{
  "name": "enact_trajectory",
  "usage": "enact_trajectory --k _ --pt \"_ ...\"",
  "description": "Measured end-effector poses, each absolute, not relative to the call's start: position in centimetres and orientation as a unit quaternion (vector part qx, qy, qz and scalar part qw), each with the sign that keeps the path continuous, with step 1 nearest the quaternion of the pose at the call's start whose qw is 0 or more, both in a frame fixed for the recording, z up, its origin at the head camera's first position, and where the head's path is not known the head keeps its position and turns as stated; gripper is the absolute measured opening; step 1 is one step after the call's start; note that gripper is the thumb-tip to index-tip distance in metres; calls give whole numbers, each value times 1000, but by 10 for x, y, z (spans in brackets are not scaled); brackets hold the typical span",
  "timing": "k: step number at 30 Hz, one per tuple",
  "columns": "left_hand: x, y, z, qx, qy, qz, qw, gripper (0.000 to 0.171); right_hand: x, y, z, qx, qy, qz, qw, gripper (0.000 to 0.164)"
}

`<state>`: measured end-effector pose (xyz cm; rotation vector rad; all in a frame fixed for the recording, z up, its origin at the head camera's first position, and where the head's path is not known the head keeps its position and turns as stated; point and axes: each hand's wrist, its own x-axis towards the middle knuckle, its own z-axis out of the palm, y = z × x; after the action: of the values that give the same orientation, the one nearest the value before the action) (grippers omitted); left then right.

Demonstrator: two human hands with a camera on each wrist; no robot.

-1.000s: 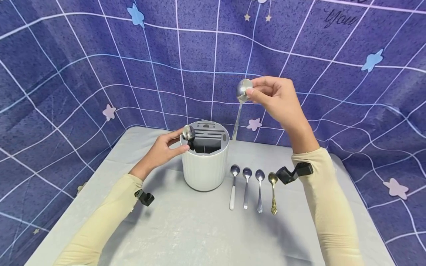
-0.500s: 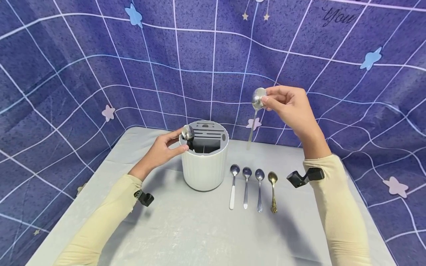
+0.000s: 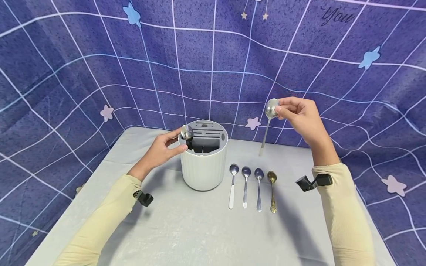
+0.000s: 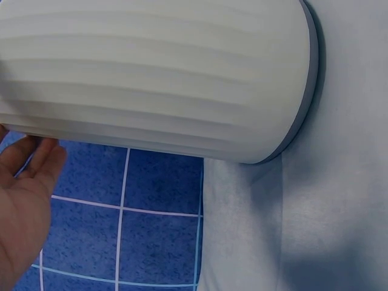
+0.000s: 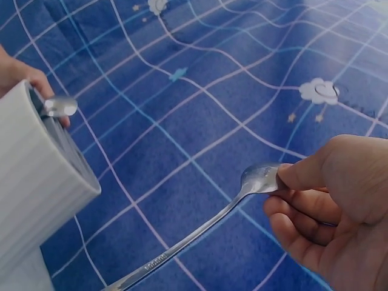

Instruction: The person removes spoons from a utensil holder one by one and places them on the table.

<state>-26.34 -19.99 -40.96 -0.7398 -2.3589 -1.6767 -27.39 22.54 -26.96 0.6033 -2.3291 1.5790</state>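
Note:
A white ribbed utensil holder point(image 3: 203, 171) with a grey slotted top stands upright on the table. My left hand point(image 3: 159, 152) holds its left rim, thumb at the front and fingers at the back; the left wrist view shows part of this hand point(image 4: 27, 212) beside the ribbed wall. One spoon point(image 3: 187, 132) stands in the holder, bowl up, close to that hand. My right hand point(image 3: 301, 117) pinches another silver spoon point(image 3: 271, 108) by its bowl, the handle hanging down to the left. In the right wrist view, the thumb presses this bowl point(image 5: 260, 177).
Right of the holder lie a white-handled spoon point(image 3: 233, 184), two silver spoons, one nearer the holder point(image 3: 245, 186) and one farther point(image 3: 259, 188), and a gold spoon point(image 3: 273, 190), in a row. A blue grid-patterned curtain point(image 3: 149, 74) rises behind the grey-covered table point(image 3: 186, 229).
My right hand has moved right and lower with the spoon, away from the holder. My left hand and the spoons on the table have stayed in place.

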Motion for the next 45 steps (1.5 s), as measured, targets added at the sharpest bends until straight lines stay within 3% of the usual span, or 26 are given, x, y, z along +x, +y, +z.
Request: enact_trajectory --k 25,31,45 --pt "-264 -200 -413 -248 -782 -566 79 66 -275 283 -324 131 -754 637 93 14" --pt "-265 -199 -412 -247 -781 -569 77 65 -272 301 -338 101 -744 656 71 7" --pt "-266 -199 -413 -252 -783 -563 83 64 -268 324 -376 45 -770 636 -1 11"
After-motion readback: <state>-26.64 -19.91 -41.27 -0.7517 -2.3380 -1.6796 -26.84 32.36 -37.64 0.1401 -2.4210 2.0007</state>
